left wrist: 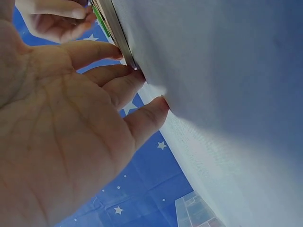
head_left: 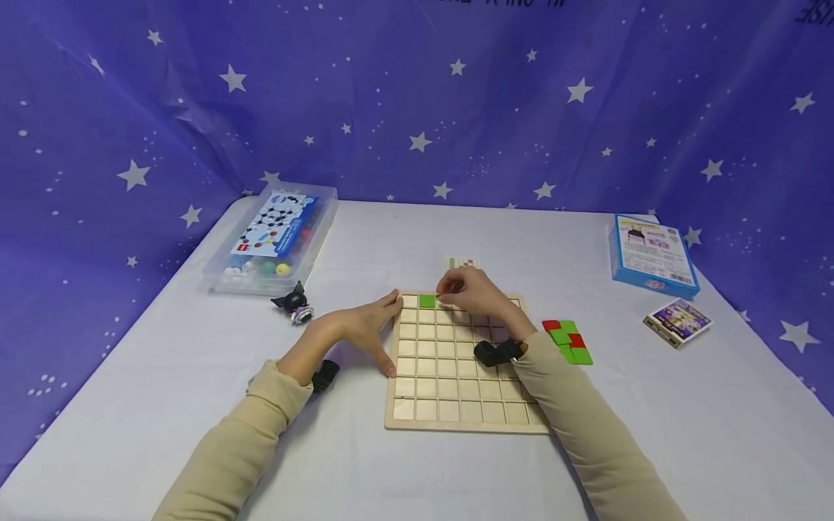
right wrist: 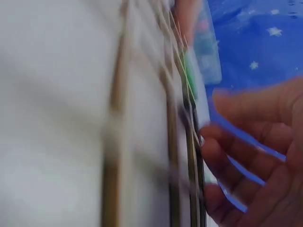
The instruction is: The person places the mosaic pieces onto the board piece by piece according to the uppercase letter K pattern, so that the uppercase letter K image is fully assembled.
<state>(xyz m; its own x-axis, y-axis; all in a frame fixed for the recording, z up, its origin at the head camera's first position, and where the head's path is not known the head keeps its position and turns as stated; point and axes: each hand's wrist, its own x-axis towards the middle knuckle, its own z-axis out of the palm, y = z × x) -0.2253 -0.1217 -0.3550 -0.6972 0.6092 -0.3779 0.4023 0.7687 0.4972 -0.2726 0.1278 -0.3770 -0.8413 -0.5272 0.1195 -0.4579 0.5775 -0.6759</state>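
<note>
A wooden grid board [head_left: 426, 369] lies on the table, with a green square tile [head_left: 426, 301] in its far row near the left corner. My left hand [head_left: 361, 329] spreads along the board's left edge, thumb and fingers touching it. In the left wrist view the palm of the left hand [left wrist: 66, 127] shows, with fingertips at the board's edge and the table. At the far edge my right hand [head_left: 472, 291] is bent over the cells just right of the green tile. The right wrist view shows the right hand [right wrist: 255, 146] with thumb and fingers apart, fingertips against the board; no tile is visible between them.
Red and green tiles [head_left: 573, 351] lie in a pile right of the board, partly behind the right forearm. Beyond the board is a small patterned card [head_left: 461, 263]. A clear plastic case [head_left: 274, 231] and black figurine [head_left: 296, 304] stand left; a blue box [head_left: 654, 253] and small box [head_left: 679, 320] stand right.
</note>
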